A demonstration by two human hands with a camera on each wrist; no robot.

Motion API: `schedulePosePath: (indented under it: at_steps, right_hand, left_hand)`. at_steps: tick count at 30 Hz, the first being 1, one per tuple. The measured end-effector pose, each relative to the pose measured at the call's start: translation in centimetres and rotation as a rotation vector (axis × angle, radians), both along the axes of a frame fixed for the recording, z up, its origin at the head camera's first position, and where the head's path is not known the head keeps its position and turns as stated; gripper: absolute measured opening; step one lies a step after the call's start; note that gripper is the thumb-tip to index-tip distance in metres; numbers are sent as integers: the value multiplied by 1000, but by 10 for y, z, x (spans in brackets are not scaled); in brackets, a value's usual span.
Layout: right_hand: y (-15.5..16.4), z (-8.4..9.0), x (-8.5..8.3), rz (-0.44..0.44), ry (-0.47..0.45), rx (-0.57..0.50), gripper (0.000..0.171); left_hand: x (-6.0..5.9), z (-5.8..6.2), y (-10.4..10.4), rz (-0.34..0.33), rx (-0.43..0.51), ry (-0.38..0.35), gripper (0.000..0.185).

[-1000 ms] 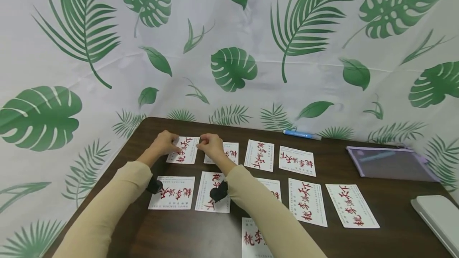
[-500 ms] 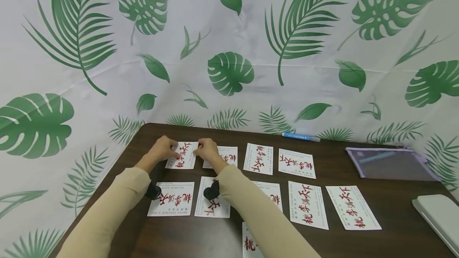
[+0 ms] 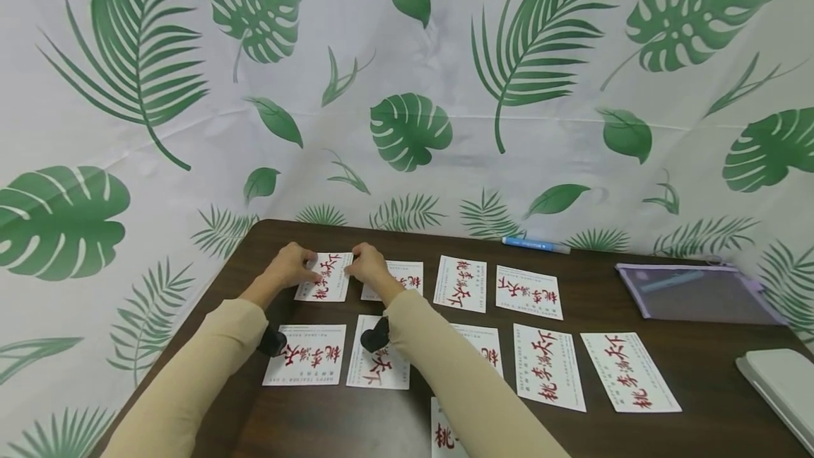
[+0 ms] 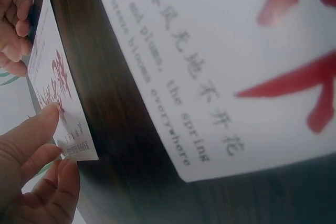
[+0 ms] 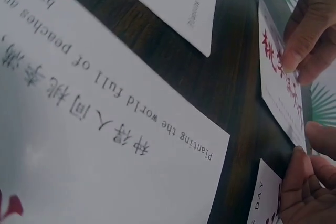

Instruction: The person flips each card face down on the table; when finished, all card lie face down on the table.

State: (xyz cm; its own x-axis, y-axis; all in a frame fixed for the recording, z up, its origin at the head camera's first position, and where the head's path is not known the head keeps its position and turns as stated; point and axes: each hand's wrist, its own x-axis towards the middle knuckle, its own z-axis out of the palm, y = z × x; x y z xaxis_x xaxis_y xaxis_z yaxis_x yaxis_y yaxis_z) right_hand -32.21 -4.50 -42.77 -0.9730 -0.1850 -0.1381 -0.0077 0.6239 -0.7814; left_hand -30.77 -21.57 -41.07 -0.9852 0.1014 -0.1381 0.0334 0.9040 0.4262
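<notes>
A white card with red Chinese characters (image 3: pixel 329 278) lies at the table's far left corner, between both hands. My left hand (image 3: pixel 291 267) pinches its left edge, the thumb on the printed face and the other fingers at the rim, as the left wrist view shows. At the upper right corner of that card, my right hand (image 3: pixel 371 268) pinches the edge between thumb and fingers; this grip shows in the right wrist view, low on the right (image 5: pixel 310 182). Just right of it is another similar card (image 3: pixel 410 274), partly hidden by the right hand.
Several matching cards lie in rows, among them one card below the left hand (image 3: pixel 305 354) and another card at the right (image 3: pixel 629 372). A blue marker (image 3: pixel 535 244) lies at the back edge. Farther right are a purple-edged mesh pouch (image 3: pixel 696 292) and a white case (image 3: pixel 779 391).
The head view has tilted slightly, so the table sits a little lower in it. My right hand's fingers have drawn closer together at the card's corner. The card stays nearly in place.
</notes>
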Motion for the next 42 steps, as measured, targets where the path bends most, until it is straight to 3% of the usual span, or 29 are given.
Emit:
schedulePosePath:
  at_steps: [5,11,21,25,30,36,39,42]
  right_hand:
    - [1,0,2,-21,1,-102,38]
    - [-1,-1,8,-76,71,-193,34]
    - [-1,-8,14,-134,169,-346,32]
    - [0,-8,15,-143,145,-458,33]
    - [3,-12,14,-160,92,-543,35]
    - [8,-16,14,-202,63,-648,34]
    - [8,-16,15,-253,97,-657,31]
    - [7,-14,19,-292,165,-647,27]
  left_hand:
    - [0,-3,1,0,-6,1,53]
    - [1,-4,2,-28,-16,21,55]
    - [1,-6,-3,-17,81,73,60]
    - [2,-5,-7,27,152,101,64]
    - [5,-2,-10,111,273,152,43]
    - [4,7,-6,225,549,84,32]
    - [2,13,-3,260,655,57,31]
    - [1,19,2,282,711,98,28]
